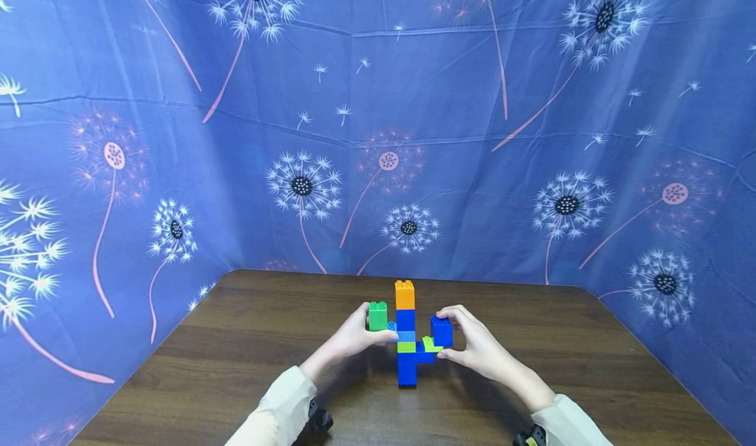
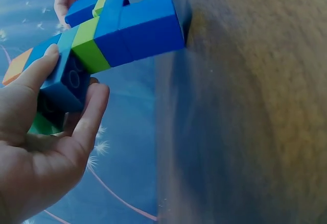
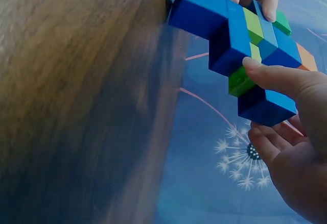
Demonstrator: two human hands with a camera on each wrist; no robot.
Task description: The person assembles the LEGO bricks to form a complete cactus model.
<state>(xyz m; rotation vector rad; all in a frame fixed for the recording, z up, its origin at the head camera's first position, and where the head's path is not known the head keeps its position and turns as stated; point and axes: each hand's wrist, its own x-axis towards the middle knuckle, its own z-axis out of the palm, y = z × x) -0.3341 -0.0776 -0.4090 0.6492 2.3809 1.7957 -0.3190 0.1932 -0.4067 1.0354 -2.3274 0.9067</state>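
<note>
A tower of toy building bricks stands upright on the table, its blue base brick [image 1: 407, 372] lowest and an orange brick [image 1: 404, 296] on top. My left hand [image 1: 356, 333] grips the tower's left arm, where a green brick [image 1: 378, 316] sits on a light blue brick [image 2: 71, 83]. The left thumb presses the light blue brick; the fingers curl behind. On the other side, my right hand [image 1: 475, 344] pinches a blue brick [image 1: 441, 332] at the end of the right arm. Below that brick is a lime green brick [image 1: 432, 345], with the right thumb tip at its edge.
The brown wooden table [image 1: 266, 315] runs back to a blue cloth [image 1: 472, 190] printed with dandelions, which hangs behind it and along both sides. Dark wrist cameras are strapped by both pale sleeves [image 1: 277, 400].
</note>
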